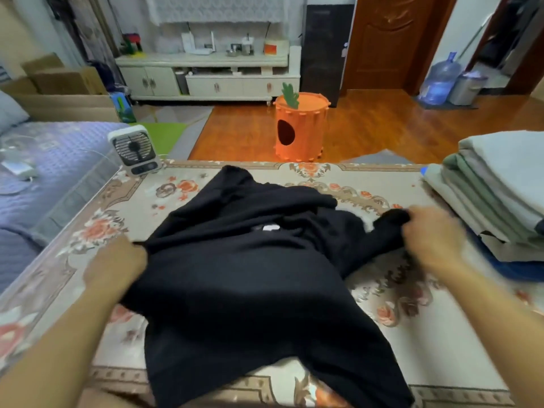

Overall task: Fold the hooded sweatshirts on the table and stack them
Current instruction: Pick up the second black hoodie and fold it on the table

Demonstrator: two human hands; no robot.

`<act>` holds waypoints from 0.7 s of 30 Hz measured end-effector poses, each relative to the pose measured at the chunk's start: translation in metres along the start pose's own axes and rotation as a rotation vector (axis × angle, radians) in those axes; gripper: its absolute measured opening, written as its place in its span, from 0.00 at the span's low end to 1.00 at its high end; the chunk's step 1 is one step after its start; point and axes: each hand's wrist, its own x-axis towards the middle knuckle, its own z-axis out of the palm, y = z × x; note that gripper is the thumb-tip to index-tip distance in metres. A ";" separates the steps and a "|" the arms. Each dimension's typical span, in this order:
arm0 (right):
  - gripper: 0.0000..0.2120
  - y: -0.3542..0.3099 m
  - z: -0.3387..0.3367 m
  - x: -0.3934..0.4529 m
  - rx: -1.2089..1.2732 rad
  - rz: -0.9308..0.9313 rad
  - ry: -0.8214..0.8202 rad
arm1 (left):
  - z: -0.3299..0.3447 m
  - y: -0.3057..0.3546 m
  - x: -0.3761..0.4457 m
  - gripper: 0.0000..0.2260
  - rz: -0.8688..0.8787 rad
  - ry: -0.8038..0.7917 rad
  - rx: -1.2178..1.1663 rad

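Black hooded sweatshirt [235, 278] spread crumpled on the worktop [441, 348], probably for flattening before folding. Left hand [117, 260] gripping its left edge, right hand [432, 234] with fingers [412, 223] pinching the sleeve end, probably to pull it straight. Folded stack [494, 184] at right, near for adding.

Small white fan [134, 151] upright at far-left corner of bench [406, 354], floral cover. Orange carrot-shaped bin [300, 128] on wooden floor [382, 125] beyond. White low cabinet [206, 75] against far wall. Blue water jug [440, 79] beside grey pail [466, 88] near brown door [385, 39]. Cardboard boxes [61, 81] far left. Blue quilted bed [44, 160] at left.
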 end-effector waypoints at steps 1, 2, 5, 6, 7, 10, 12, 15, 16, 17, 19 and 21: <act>0.09 0.019 -0.010 0.015 -0.100 0.027 0.054 | 0.001 -0.023 0.002 0.15 -0.008 -0.072 0.156; 0.10 0.032 -0.016 0.025 -0.222 0.029 0.059 | 0.003 -0.040 0.000 0.16 0.005 -0.140 0.320; 0.23 0.036 -0.007 0.027 -0.505 0.004 -0.136 | 0.014 -0.049 -0.012 0.23 0.117 -0.193 0.479; 0.25 0.025 -0.002 0.021 -0.530 -0.028 -0.164 | 0.017 -0.040 -0.015 0.28 0.169 -0.166 0.434; 0.26 0.011 0.003 0.015 -0.513 -0.088 -0.178 | 0.020 -0.030 -0.017 0.33 0.232 -0.128 0.360; 0.28 -0.044 0.022 -0.003 -0.270 -0.321 -0.334 | 0.032 0.020 -0.025 0.39 0.497 0.002 0.166; 0.31 -0.081 0.034 -0.009 -0.082 -0.327 -0.459 | 0.038 0.059 -0.025 0.39 0.547 -0.005 0.081; 0.36 -0.124 0.052 -0.005 0.057 -0.257 -0.549 | 0.053 0.110 -0.022 0.32 0.540 -0.052 0.200; 0.37 -0.137 0.056 -0.006 0.071 -0.247 -0.577 | 0.057 0.121 -0.018 0.25 0.538 -0.055 0.206; 0.39 -0.149 0.062 -0.007 0.075 -0.254 -0.606 | 0.054 0.129 -0.013 0.17 0.526 -0.004 0.170; 0.42 -0.163 0.075 -0.015 0.070 -0.295 -0.652 | 0.034 0.128 0.014 0.09 0.419 0.164 -0.020; 0.45 -0.171 0.087 -0.019 0.044 -0.287 -0.706 | -0.007 0.097 0.049 0.05 0.254 0.322 -0.207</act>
